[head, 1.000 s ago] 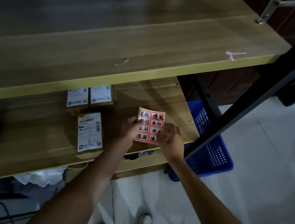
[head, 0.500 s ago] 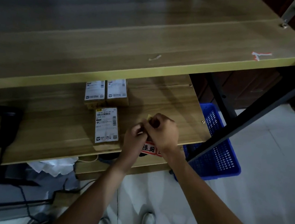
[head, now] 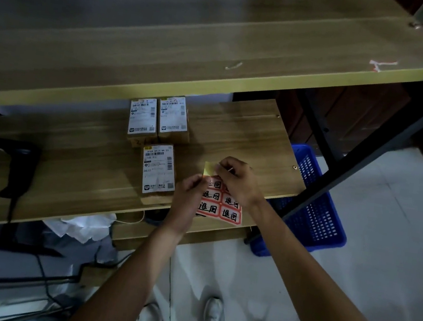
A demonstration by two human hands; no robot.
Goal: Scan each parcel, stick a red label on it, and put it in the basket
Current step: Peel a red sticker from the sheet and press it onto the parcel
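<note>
Pinching the red label sheet (head: 219,204) — each sticker reading "退回" — are left hand (head: 191,188) and right hand (head: 237,181).

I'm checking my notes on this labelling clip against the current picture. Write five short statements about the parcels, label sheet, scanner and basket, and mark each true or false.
1. Three parcels lie on the lower shelf. True.
2. Both hands are at the label sheet. True: left hand, right hand.
3. The scanner is in the right hand. False: it lies on the shelf, left of the parcels.
4. The blue basket sits on the upper shelf. False: it stands on the floor.
5. A parcel shows in the basket. False: none is visible there.
</note>
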